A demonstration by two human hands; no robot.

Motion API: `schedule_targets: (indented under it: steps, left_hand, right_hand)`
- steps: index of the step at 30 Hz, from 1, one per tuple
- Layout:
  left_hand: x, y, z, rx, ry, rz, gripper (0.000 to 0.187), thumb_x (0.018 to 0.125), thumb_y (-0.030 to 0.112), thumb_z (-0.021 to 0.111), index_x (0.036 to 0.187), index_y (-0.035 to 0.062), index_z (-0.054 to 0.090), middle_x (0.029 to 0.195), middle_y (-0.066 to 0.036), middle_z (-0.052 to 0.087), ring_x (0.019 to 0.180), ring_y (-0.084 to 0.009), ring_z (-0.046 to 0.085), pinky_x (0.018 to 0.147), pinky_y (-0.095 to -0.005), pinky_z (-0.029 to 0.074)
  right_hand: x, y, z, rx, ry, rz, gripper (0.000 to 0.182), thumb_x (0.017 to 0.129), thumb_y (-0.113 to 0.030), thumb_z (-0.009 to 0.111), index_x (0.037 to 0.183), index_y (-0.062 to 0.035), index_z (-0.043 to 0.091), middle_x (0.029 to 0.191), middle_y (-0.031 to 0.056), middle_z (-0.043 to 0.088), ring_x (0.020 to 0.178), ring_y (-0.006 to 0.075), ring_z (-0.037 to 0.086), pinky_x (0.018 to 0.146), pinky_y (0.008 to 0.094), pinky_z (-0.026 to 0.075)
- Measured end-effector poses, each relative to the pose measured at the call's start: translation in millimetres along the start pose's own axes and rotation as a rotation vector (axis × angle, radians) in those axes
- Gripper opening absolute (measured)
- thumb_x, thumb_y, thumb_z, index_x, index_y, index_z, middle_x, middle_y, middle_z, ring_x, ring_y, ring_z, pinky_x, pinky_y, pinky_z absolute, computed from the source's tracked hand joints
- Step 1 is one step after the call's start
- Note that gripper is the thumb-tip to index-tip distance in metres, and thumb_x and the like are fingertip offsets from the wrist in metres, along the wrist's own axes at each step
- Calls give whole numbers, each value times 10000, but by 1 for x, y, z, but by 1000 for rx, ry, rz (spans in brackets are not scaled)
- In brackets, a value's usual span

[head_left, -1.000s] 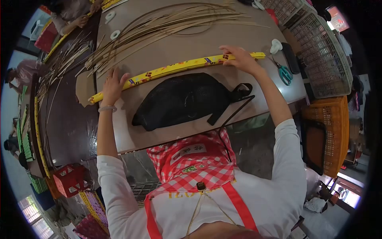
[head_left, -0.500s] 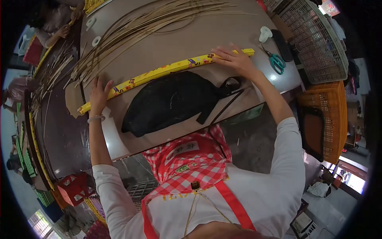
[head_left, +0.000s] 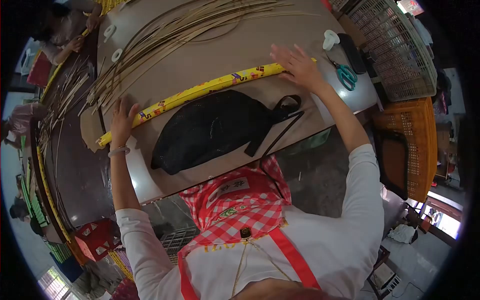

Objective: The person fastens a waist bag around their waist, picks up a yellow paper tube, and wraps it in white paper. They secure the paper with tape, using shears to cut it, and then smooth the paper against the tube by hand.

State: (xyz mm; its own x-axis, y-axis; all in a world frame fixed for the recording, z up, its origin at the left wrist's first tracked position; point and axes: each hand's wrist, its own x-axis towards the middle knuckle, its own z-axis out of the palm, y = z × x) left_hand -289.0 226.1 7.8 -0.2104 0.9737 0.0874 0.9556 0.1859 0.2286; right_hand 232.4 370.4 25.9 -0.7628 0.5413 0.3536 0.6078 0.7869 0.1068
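Note:
A long yellow printed paper-wrapped roll (head_left: 200, 90) lies slantwise across the table, its right end farther from me. My left hand (head_left: 122, 120) rests over it near its left end, fingers stretched out. Over the right end, my right hand (head_left: 300, 65) lies with its fingers spread and the thumb apart. Between my arms and just nearer than the roll sits a black mesh bag (head_left: 212, 130), its strap (head_left: 287, 107) trailing to the right.
Thin bamboo strips (head_left: 165, 45) spread over the far left of the table (head_left: 270, 37). Teal-handled scissors (head_left: 346, 77), a white tape roll (head_left: 330, 40) and a black case (head_left: 352, 54) lie at right. Beyond stand a plastic crate (head_left: 400, 55) and orange baskets (head_left: 412, 145). Another person's hand (head_left: 76, 43) works at upper left.
My right hand's fingers have lifted and spread more at the right end of the roll. My left hand stays nearly in place, and the view has shifted slightly.

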Motion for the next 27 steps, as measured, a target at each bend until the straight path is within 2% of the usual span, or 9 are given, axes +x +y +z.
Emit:
schedule_targets:
  steps: [5,7,11,13,14,16,20,22,27]
  left_hand:
    - [0,0,1,16,25,42,618,865,515,441,1306,87,386,1350,-192,352,1208,-358,384,944,-420,363]
    - [0,3,-2,2,-28,-24,620,864,523,432,1306,90,387,1351,-192,347,1203,-358,388,939,-423,366]
    - [3,-8,6,35,12,23,625,863,527,426,1310,93,381,1354,-189,344,1196,-360,393,936,-422,369]
    - [3,-10,8,85,30,37,628,862,526,429,1314,95,373,1350,-195,345,1190,-363,398,935,-420,370]
    - [3,-13,10,85,29,39,628,862,526,429,1314,95,373,1350,-195,345,1190,-363,398,935,-420,370]
    - [4,-16,12,95,41,71,630,861,530,425,1317,98,370,1350,-197,344,1188,-370,399,937,-423,368]
    - [5,-13,8,62,36,62,629,861,529,427,1319,101,368,1352,-188,347,1189,-379,393,940,-422,368]
    - [2,-6,3,37,-8,-3,625,863,524,430,1322,104,366,1358,-175,347,1194,-381,390,947,-420,364]
    - [3,-11,8,61,22,13,618,867,521,428,1322,107,370,1365,-171,343,1203,-375,385,953,-418,358]
  right_hand:
    - [-10,14,-3,-107,-24,-164,532,780,-260,590,1288,-269,431,1407,-40,328,1247,116,377,1049,401,259]
    - [-20,21,-18,-243,-107,-293,523,772,-225,586,1274,-270,446,1391,-32,357,1240,126,390,1050,394,259]
    - [-38,34,-20,-135,-69,-348,525,753,-216,594,1261,-252,465,1394,-14,353,1236,136,399,1047,387,258]
    - [-35,25,-24,-68,52,-104,530,794,-269,566,1301,-244,415,1419,9,308,1259,141,364,1045,401,250]
    - [-28,14,-23,-67,50,-103,530,794,-269,566,1301,-244,415,1419,9,308,1259,141,364,1045,401,250]
    - [-12,-7,-18,9,55,155,565,827,-326,540,1348,-238,342,1436,20,267,1286,161,314,1048,426,227]
    - [-22,-13,4,-35,-34,171,590,849,-359,519,1376,-240,282,1440,44,251,1309,206,266,1047,465,201]
    - [-36,-16,-5,-188,-128,225,548,856,-342,517,1357,-228,327,1437,68,249,1311,242,255,1041,487,188]
    - [-72,-28,-18,-172,-97,378,511,857,-325,520,1335,-217,377,1440,79,235,1312,248,254,1031,508,182]
